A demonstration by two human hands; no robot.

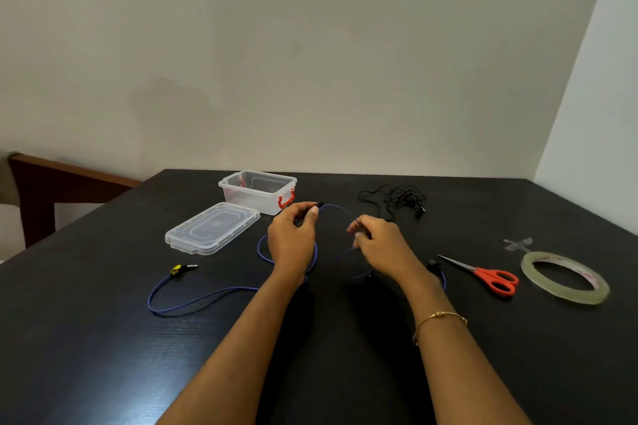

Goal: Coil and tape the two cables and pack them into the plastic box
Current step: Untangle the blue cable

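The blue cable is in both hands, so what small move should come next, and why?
Probably the right hand should bring its stretch of the blue cable over to the left hand to close a first loop: most of it lies uncoiled on the table, its yellow plug loose.

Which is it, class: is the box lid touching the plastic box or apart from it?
Apart. The head view shows dark table between the lid and the plastic box.

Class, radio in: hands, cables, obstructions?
Both hands pinching blue cable, uncoiled. Black cable tangled, untouched. Box open, nothing blocking.
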